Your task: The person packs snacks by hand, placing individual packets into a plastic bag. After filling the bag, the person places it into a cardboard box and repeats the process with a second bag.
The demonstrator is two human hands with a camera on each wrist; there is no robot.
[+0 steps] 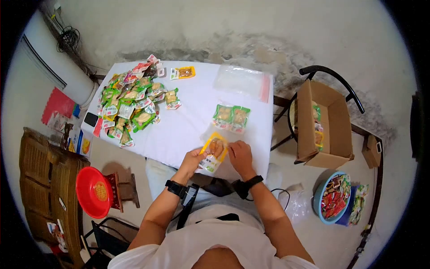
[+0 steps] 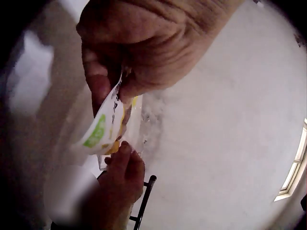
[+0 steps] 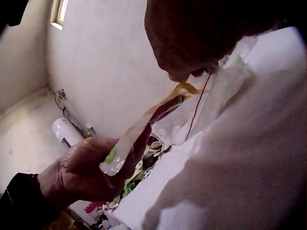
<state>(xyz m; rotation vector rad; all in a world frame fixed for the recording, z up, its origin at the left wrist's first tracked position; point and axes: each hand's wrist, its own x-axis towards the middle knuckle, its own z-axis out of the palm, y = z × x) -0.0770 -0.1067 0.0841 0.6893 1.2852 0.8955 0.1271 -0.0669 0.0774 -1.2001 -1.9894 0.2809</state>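
Note:
My left hand (image 1: 192, 162) pinches a yellow-edged food packet (image 1: 215, 150) by its left side, above the front of the white table. Beside the packet's right edge is my right hand (image 1: 241, 158), its fingers curled. In the right wrist view, that hand (image 3: 196, 40) pinches the edge of a clear bag with a red line (image 3: 197, 109), and the packet's yellow end (image 3: 188, 88) lies at the bag's mouth. Two green packets (image 1: 223, 114) lie side by side in the clear bag. The left wrist view shows the packet (image 2: 108, 129) held between left thumb and fingers.
A heap of packets (image 1: 130, 105) covers the table's left part, with one yellow packet (image 1: 183, 72) near the back edge. Clear bags (image 1: 239, 81) lie at the back right. A cardboard box (image 1: 338, 121) on a chair, a blue basin (image 1: 319, 204) and a red basin (image 1: 93, 193) stand around.

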